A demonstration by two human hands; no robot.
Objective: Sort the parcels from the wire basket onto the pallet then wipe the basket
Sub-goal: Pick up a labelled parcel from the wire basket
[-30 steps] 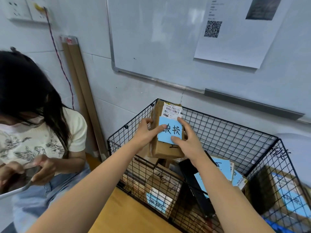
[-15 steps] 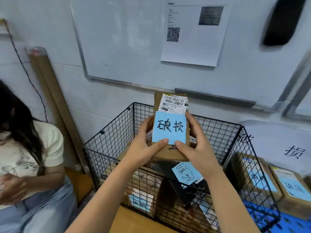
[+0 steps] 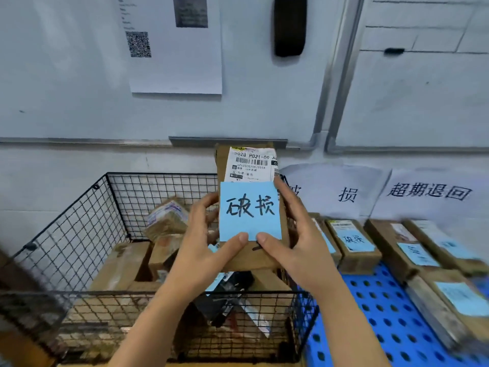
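Note:
I hold a brown cardboard parcel upright above the black wire basket. It carries a white shipping label and a blue note with black handwriting. My left hand grips its left edge, thumb on the front. My right hand grips its right edge the same way. Several more brown parcels lie in the basket below. To the right lies the blue perforated pallet.
Several parcels with blue notes lie in rows on the pallet under two white wall signs. A whiteboard with a printed sheet hangs behind the basket. The basket stands on a wooden surface.
The parcel has risen out of the basket in both hands. My view has swung right: the seated person has left the frame and the pallet has come into view.

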